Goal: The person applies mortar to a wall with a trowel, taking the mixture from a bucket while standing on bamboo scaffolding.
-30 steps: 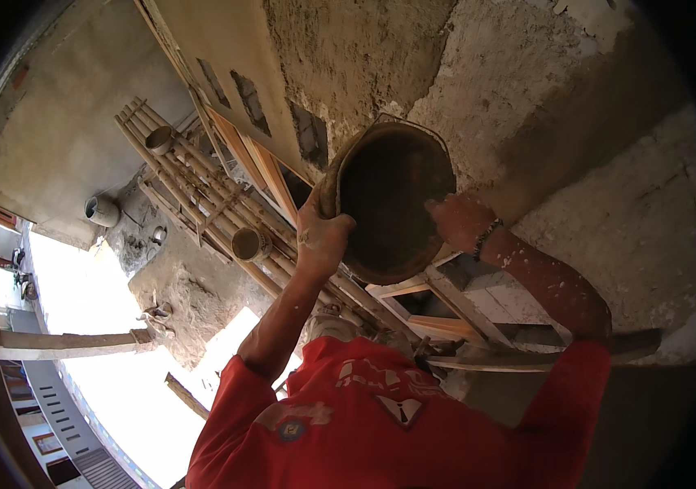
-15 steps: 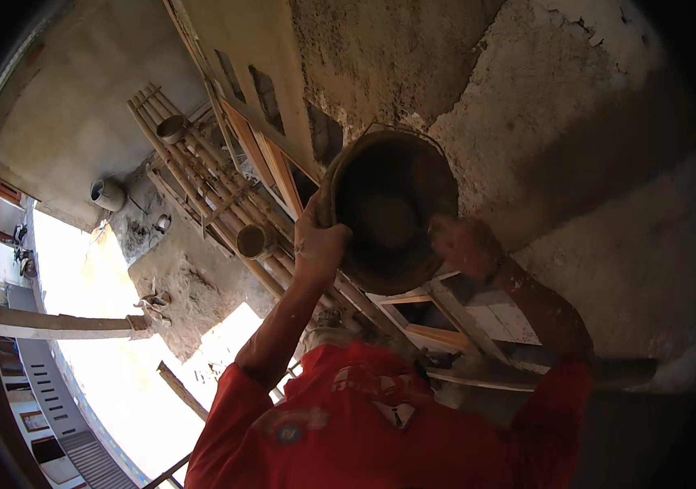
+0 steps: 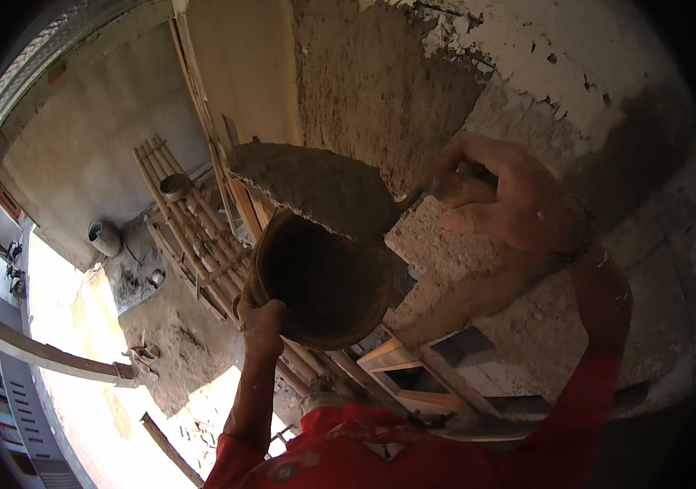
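Note:
My left hand grips the near left rim of a round, dark bucket, its mouth tilted up toward me. The inside is shadowed, so how much is in it cannot be told. My right hand is closed round the wooden handle of a trowel. The trowel's broad blade, coated with grey-brown mortar, stretches left above the far side of the bucket and hides part of its rim. Beyond it rises a wall with rough, patchy plaster.
A bamboo platform lies below to the left, with a small bucket on it. Another bucket is on the ground farther left. A wooden frame stands below right. Sunlit ground spreads at the lower left.
My right hand has risen from the bucket's mouth to the upper right, bringing the coated trowel into view. The bucket, in my left hand, has shifted left and lower.

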Available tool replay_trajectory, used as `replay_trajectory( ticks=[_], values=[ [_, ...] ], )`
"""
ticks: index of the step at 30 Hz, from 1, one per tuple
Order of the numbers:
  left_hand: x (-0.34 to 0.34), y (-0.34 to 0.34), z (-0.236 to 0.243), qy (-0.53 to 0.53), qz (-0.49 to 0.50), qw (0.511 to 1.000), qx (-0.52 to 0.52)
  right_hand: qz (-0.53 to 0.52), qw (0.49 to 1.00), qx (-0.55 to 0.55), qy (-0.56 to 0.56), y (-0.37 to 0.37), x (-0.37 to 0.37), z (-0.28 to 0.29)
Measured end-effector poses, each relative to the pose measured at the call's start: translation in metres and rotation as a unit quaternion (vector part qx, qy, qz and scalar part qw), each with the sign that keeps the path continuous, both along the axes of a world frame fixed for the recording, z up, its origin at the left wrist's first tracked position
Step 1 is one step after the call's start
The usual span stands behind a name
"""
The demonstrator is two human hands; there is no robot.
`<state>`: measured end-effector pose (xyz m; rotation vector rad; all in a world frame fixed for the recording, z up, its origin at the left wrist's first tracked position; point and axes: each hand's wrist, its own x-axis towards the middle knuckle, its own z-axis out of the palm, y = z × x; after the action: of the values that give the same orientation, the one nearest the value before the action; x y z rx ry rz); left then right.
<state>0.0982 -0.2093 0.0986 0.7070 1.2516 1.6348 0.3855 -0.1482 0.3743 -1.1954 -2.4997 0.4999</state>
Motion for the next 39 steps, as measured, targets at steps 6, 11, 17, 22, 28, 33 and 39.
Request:
replay_trajectory(
  ticks=[6,11,17,22,28,33,39],
  values=[
    [0.0,-0.005,0.004,-0.001,0.02,1.0,0.019,-0.05,0.996,-0.032,0.066,0.039,0.028,0.027],
    [0.003,-0.007,-0.008,-0.014,0.01,1.0,-0.018,-0.266,0.908,0.321,0.037,0.072,0.105,0.06],
    [0.014,-0.004,-0.01,0.017,-0.033,0.999,-0.011,-0.174,0.971,0.161,-0.002,0.037,0.079,0.01],
    [0.064,0.022,0.009,0.03,-0.123,0.992,-0.009,-0.081,0.965,0.03,-0.248,-0.006,0.059,-0.082],
    [0.074,0.021,0.042,0.097,-0.164,0.982,0.013,-0.057,0.902,0.176,-0.389,0.0,0.035,-0.196],
    [0.087,0.028,0.033,0.126,-0.181,0.973,0.062,-0.045,0.944,-0.03,-0.325,-0.002,0.052,-0.236],
    [0.082,0.025,0.039,0.129,-0.162,0.978,0.022,0.013,0.998,-0.02,-0.052,-0.014,0.049,-0.265]
  ],
)
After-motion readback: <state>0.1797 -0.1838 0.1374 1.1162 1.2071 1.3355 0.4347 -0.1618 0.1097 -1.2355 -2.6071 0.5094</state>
